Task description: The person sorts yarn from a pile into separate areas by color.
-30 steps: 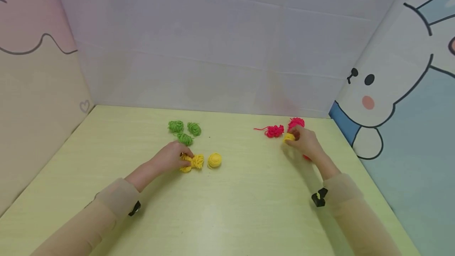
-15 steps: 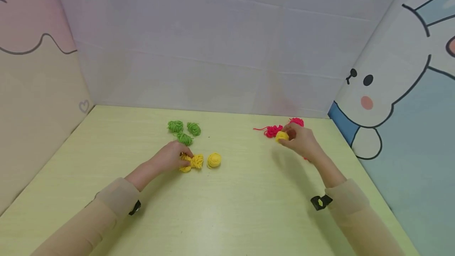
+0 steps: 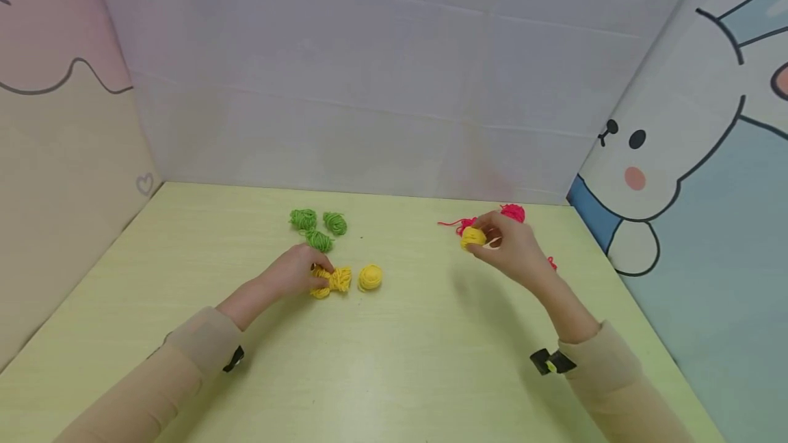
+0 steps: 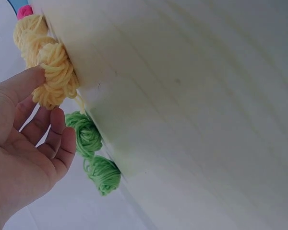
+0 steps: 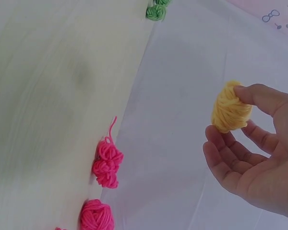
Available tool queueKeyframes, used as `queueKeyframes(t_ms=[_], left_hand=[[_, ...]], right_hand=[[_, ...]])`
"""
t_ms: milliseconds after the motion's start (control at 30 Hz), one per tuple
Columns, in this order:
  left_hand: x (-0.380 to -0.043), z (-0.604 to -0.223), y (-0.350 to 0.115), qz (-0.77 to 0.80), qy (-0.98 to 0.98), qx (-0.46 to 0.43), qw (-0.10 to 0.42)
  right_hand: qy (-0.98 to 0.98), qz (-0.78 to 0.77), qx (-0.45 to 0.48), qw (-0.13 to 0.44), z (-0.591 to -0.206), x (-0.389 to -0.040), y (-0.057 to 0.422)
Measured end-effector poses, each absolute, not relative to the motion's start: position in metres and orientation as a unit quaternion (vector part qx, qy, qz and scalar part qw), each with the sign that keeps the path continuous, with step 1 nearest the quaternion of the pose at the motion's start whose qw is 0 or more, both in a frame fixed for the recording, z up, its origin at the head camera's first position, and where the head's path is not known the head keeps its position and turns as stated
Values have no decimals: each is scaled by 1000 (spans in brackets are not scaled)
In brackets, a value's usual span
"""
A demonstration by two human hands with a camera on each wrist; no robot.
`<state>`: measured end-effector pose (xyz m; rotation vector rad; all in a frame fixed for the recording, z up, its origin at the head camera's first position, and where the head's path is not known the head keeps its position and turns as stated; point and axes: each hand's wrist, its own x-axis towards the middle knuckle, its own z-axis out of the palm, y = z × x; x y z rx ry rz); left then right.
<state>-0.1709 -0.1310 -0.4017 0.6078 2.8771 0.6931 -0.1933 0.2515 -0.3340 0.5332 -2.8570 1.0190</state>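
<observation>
My left hand [image 3: 294, 273] pinches a small ball of yellow yarn [image 3: 340, 279] low over the table, thumb against its side in the left wrist view. More yellow yarn [image 3: 320, 292] shows under those fingers. Just right of it sits a round yellow yarn ball [image 3: 370, 277]. On the right, my right hand [image 3: 514, 248] holds another yellow yarn ball [image 3: 473, 238] between thumb and fingertips, raised over the table with its shadow below. In the right wrist view this yellow ball [image 5: 230, 108] appears whole, its strands wound around.
Green yarn balls [image 3: 319, 240] form a cluster behind the left hand. Toward the back right lie a pink yarn ball [image 3: 513, 212] and a looser pink bundle [image 5: 107, 165] with a trailing strand; more pink [image 3: 552, 263] peeks out by the right wrist. A wall cloth [image 3: 369, 87] borders the table's far edge.
My right hand has moved left with its yellow yarn ball, away from the pink ball and in front of the looser pink bundle. The left hand stays in place.
</observation>
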Motion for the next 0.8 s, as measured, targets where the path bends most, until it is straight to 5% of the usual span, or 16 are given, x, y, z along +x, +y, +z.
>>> queueKeyframes(t_ms=[800], left_hand=[[-174, -404, -131, 236, 947, 209, 56]], right_hand=[[-873, 376, 296, 94, -334, -149, 201]])
